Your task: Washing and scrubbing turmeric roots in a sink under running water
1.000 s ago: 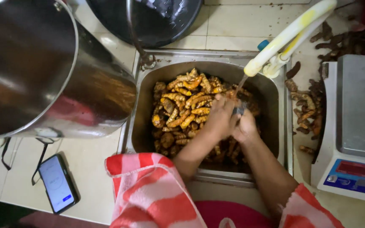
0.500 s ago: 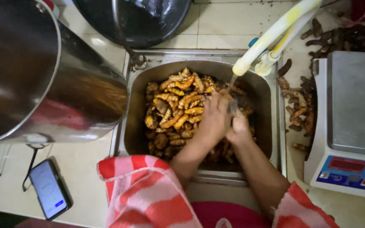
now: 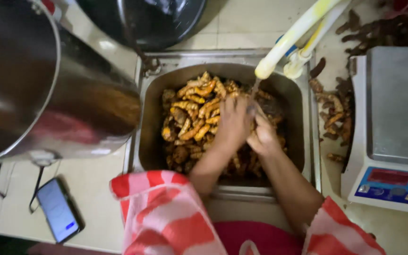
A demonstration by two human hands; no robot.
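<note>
Steel pot far left | sink centre, heaped with turmeric roots | my left hand and right hand pressed together under the tap, fingers clamped on a root, heap lying left of them.

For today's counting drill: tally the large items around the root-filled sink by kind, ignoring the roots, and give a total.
Steel pots: 1
Dark pans: 1
Scales: 1
Phones: 1
Taps: 1
Total: 5
</note>
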